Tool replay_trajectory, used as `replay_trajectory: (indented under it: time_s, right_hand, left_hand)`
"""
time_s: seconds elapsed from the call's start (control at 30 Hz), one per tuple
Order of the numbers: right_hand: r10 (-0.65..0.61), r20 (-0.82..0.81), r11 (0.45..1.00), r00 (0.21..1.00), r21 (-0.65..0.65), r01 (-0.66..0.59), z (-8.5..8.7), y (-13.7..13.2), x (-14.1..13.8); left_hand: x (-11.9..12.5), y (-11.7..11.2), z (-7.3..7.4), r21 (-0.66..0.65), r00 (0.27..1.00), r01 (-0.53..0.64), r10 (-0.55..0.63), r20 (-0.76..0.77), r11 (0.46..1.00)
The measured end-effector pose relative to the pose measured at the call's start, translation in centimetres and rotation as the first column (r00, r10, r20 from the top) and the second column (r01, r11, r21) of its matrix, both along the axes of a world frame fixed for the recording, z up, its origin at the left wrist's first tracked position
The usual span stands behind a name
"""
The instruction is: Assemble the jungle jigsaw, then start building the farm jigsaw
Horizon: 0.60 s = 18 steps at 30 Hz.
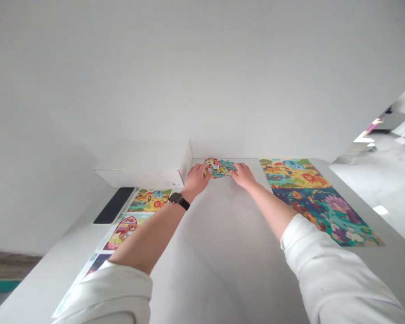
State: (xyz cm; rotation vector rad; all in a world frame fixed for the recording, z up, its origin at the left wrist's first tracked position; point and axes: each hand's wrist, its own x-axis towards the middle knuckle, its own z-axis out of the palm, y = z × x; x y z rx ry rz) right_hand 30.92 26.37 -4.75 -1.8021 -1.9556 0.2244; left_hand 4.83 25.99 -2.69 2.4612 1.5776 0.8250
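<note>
A small heap of colourful jigsaw puzzle pieces [220, 168] lies at the far edge of the table, against the wall. On its left side rests my left hand [197, 176], fingers stretched forward and palm down, a dark watch on that wrist. My right hand [243, 174] touches the heap from the right, its fingers extended and slightly bent. Both hands cup the heap between them; no single piece is seen gripped. The undersides of the fingers are hidden.
Left of the heap stands a white box [148, 164]. A dark phone [115, 205] and several printed picture sheets [150, 200] lie nearer on the left. Two picture panels, a yellow animal scene [293, 174] and a dark forest scene [327, 216], lie at the right.
</note>
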Motion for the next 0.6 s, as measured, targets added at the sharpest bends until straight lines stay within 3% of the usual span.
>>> replay_trajectory:
  time_s: [0.13, 0.27, 0.43, 0.6]
  right_hand:
    - [-0.055, -0.017, 0.998, 0.998, 0.031, 0.055, -1.1, 2.7, -0.6]
    - [-0.047, 0.032, 0.999, 0.998, 0.0, 0.047, -2.0, 4.8, -1.1]
    - [0.011, 0.052, 1.0, 0.999, 0.001, -0.011, -2.6, 6.4, -1.4]
    - [0.128, 0.059, 0.991, 0.99, -0.045, -0.125, -2.3, 6.3, -1.7]
  left_hand:
    - [2.9, 5.4, -1.1, -0.117, 0.989, -0.118, 0.128, 0.08, 0.986]
    - [3.6, 8.9, -2.4, -0.194, 0.991, -0.124, 0.132, 0.029, 0.973]
    - [3.1, 10.6, -3.8, -0.157, 0.996, -0.082, 0.084, 0.011, 0.984]
    - [2.9, 10.6, -3.8, -0.154, 1.0, 0.019, -0.021, -0.008, 0.988]
